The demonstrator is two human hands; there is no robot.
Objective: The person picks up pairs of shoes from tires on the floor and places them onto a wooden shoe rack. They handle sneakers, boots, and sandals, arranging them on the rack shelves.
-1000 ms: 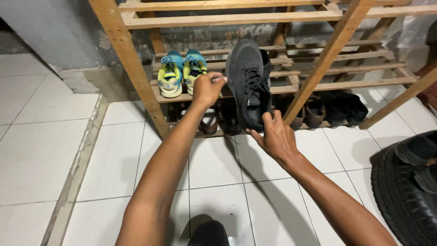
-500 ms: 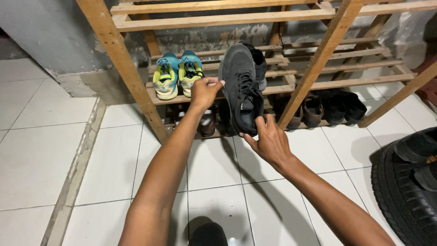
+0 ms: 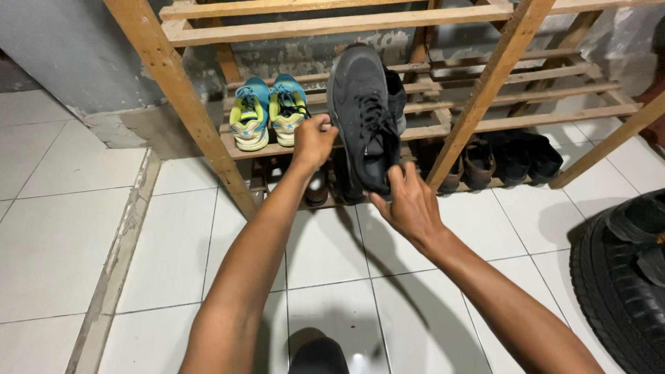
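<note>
I hold a black lace-up sneaker (image 3: 360,104) with both hands, toe pointing up and away, in front of a slatted wooden shoe rack (image 3: 499,69). My left hand (image 3: 314,140) pinches its left side near the laces. My right hand (image 3: 409,204) grips its heel from below. A second black shoe (image 3: 396,93) rests on the middle shelf right behind it, mostly hidden.
A pair of blue and yellow sneakers (image 3: 267,114) sits on the middle shelf to the left. Dark shoes and sandals (image 3: 509,159) line the bottom shelf. A black tyre (image 3: 620,277) lies at the right edge. White floor tiles (image 3: 83,221) spread to the left.
The black sneaker has risen slightly and moved closer to the middle shelf, with both hands following it. The view has shifted a little.
</note>
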